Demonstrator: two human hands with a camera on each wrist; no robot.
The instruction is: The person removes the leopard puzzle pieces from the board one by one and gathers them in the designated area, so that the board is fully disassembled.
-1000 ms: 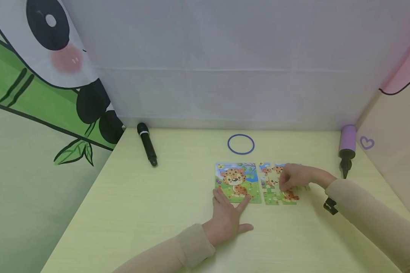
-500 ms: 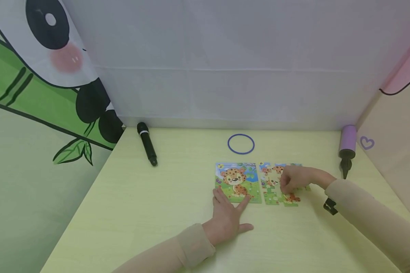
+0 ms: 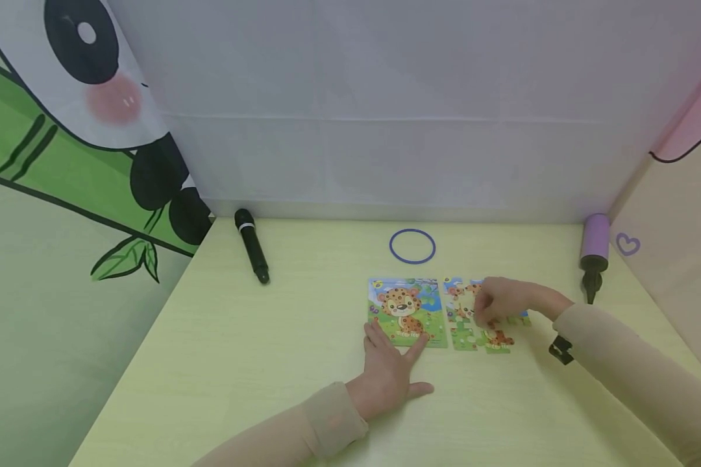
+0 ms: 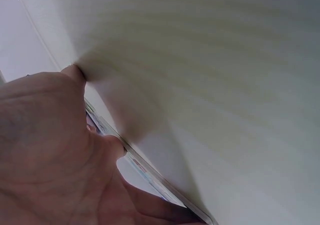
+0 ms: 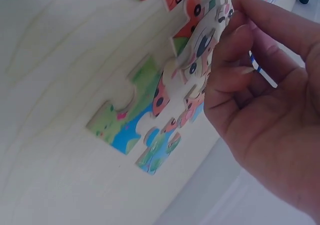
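Your right hand [image 3: 505, 299] is pinching one puzzle piece [image 5: 207, 42] over the half-built puzzle [image 3: 473, 334] near the table's [image 3: 239, 363] right edge. Your left hand [image 3: 393, 370] is lying flat, released, fingertips touching the one picture card [image 3: 405, 311] beside it.

Left hand [image 3: 390, 373] is laid flat, palm down, fingers spread and straight, forearm angled in from lower left. Right hand [image 3: 502, 301] is held further forward, fingers [image 5: 235, 45] curled in a pinch, sleeved forearm extended from the right.
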